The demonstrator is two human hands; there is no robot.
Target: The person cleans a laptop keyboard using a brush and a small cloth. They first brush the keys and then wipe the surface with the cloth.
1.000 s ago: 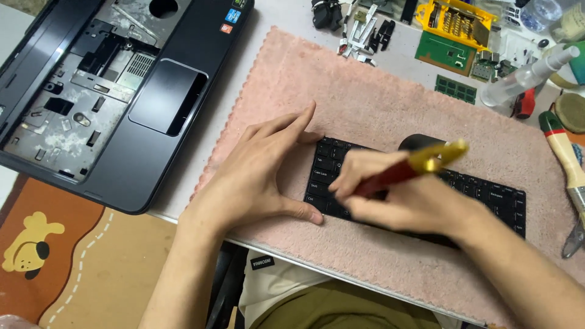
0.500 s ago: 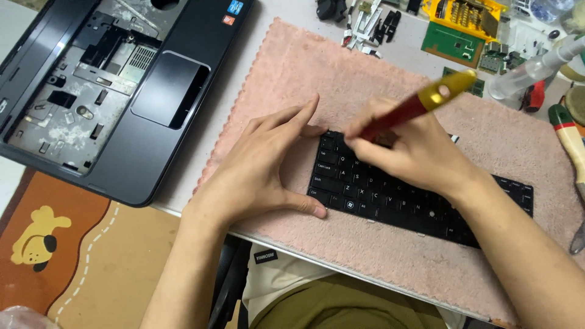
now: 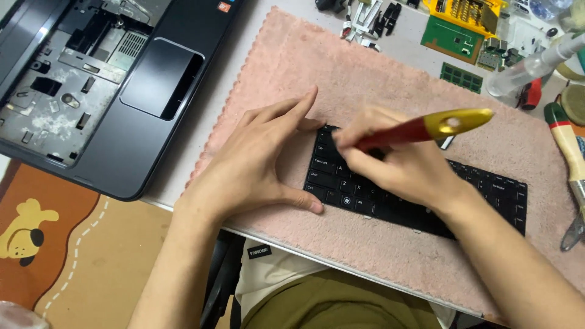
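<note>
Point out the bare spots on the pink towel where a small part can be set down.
The towel is bare above the keyboard, from its top edge down to the hands, and along the front strip below the keyboard. It is crowded past the top right: circuit boards, spray bottle, brush.

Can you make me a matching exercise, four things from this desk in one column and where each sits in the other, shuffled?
Things:
1. black keyboard
2. opened laptop base
3. green circuit board
4. red and gold brush handle

Places:
A. left of the pink towel
B. in the right hand
C. on the pink towel
D. beyond the towel's far edge

Pairs: 1-C, 2-A, 3-D, 4-B
</note>
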